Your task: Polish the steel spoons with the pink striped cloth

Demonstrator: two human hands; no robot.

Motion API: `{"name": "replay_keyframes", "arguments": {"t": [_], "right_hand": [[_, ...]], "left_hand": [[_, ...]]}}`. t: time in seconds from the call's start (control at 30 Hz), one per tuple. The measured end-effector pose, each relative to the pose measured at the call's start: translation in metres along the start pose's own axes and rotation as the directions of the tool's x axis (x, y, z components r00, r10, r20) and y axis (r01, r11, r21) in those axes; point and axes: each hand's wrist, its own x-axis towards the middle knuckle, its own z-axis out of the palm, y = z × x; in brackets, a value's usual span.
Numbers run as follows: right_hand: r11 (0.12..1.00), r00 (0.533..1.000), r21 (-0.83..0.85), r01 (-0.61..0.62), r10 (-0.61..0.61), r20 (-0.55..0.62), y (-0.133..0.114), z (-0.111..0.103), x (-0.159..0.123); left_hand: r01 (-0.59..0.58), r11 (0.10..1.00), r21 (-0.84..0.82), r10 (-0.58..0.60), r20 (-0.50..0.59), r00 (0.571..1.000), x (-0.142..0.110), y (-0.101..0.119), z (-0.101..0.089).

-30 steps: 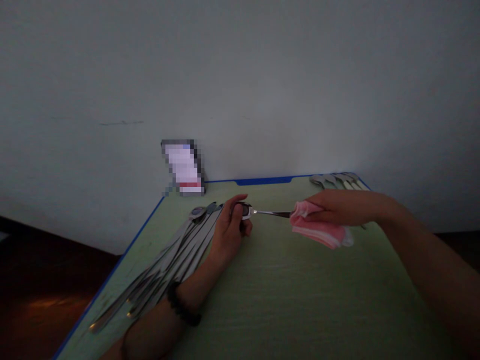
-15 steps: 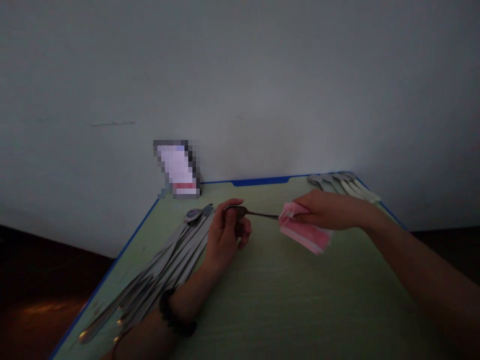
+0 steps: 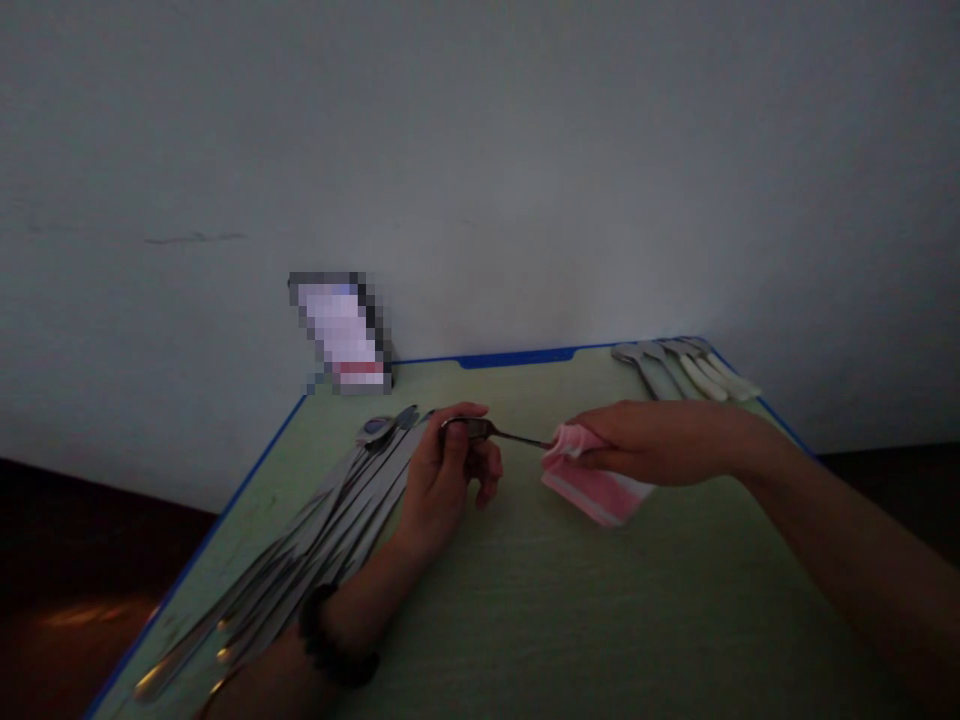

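Note:
My left hand pinches the bowl end of a metal spoon between thumb and fingers, over the middle of the table. The spoon's thin handle runs right into a folded pink cloth with pale edges. My right hand is closed on this cloth, wrapping it around the handle; the handle's end is hidden inside. Left of my left forearm lies a bunch of long metal cutlery, side by side and slanting, partly covered by that arm.
Several spoons, some with white handles, lie in a row at the table's far right corner. A phone, blurred, leans on the wall at the far left. The pale green table has a blue edge and meets the wall.
My right hand and the cloth have shifted slightly left and down along the spoon handle. My left hand keeps its pinch on the bowl. The whole view has moved a little.

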Motion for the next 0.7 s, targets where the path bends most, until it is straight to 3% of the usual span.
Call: {"name": "replay_keyframes", "arguments": {"t": [0.2, 0.4, 0.53, 0.6, 0.7], "right_hand": [[0.999, 0.994, 0.029, 0.012, -0.009, -0.110, -0.009, -0.010, -0.004], [0.999, 0.999, -0.043, 0.001, 0.001, 0.053, -0.019, 0.005, 0.006], [0.996, 0.997, -0.088, -0.025, 0.031, 0.069, -0.015, 0.006, 0.006], [0.989, 0.996, -0.131, -0.075, 0.080, 0.037, -0.010, 0.003, 0.001], [0.968, 0.989, -0.202, -0.148, 0.145, -0.033, -0.003, 0.000, -0.008]], "left_hand": [[0.029, 0.999, -0.021, -0.028, 0.010, 1.000, 0.002, -0.002, 0.000], [0.043, 0.997, -0.064, -0.041, 0.038, 0.998, 0.001, 0.001, 0.000], [0.089, 0.991, -0.097, -0.076, 0.130, 0.989, -0.001, -0.001, -0.003], [0.159, 0.987, -0.039, -0.151, 0.162, 0.975, 0.000, -0.003, -0.004], [0.312, 0.934, 0.172, -0.341, 0.179, 0.923, 0.000, -0.003, -0.004]]}}
